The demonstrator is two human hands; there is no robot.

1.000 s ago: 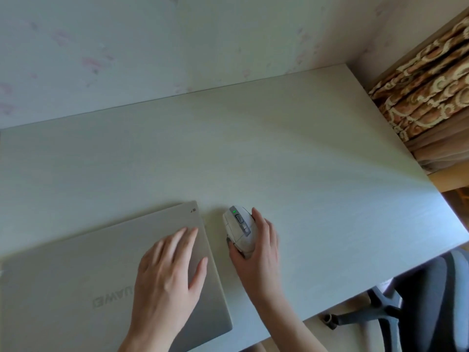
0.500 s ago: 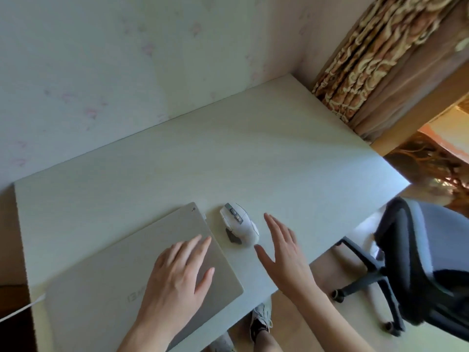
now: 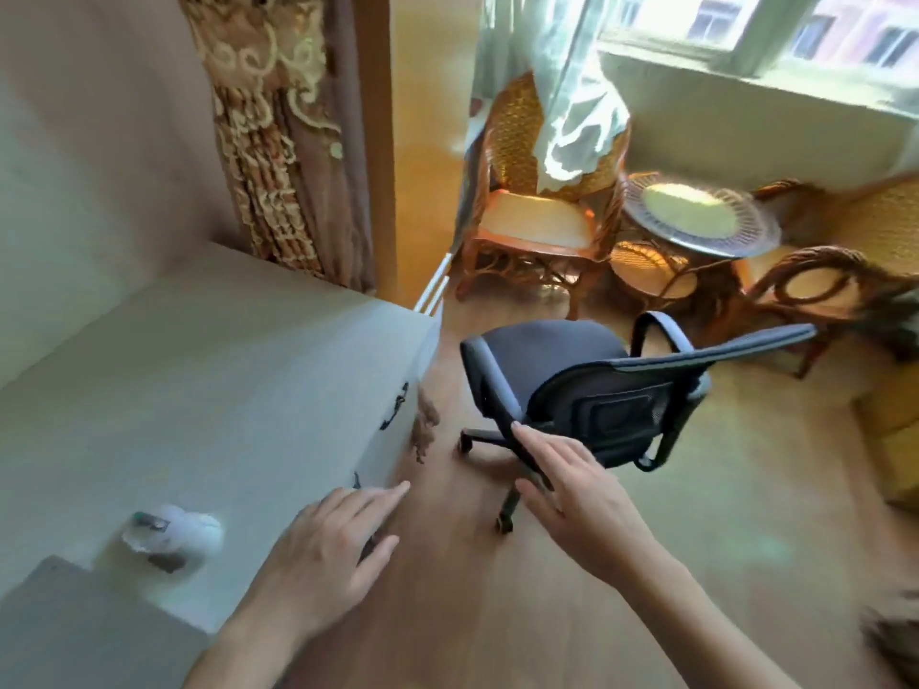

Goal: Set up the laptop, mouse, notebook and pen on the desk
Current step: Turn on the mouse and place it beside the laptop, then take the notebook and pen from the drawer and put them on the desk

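The white mouse (image 3: pixel 171 537) lies on the pale desk (image 3: pixel 199 390) near its front edge, blurred by camera motion. The closed grey laptop (image 3: pixel 74 634) shows only as a corner at the bottom left. My left hand (image 3: pixel 323 549) hovers flat over the desk's front edge, right of the mouse, fingers apart and holding nothing. My right hand (image 3: pixel 577 494) is off the desk, out over the floor toward the office chair, open and empty. No notebook or pen is in view.
A dark office chair (image 3: pixel 597 390) on castors stands on the wooden floor right of the desk. Behind it are wicker chairs (image 3: pixel 537 211) and a round wicker table (image 3: pixel 696 216) by the window. A patterned curtain (image 3: pixel 268 131) hangs at the desk's far corner.
The view has swung right, away from the desk toward the room. My right hand let go of the mouse and moved out over the floor; my left hand came off the laptop.
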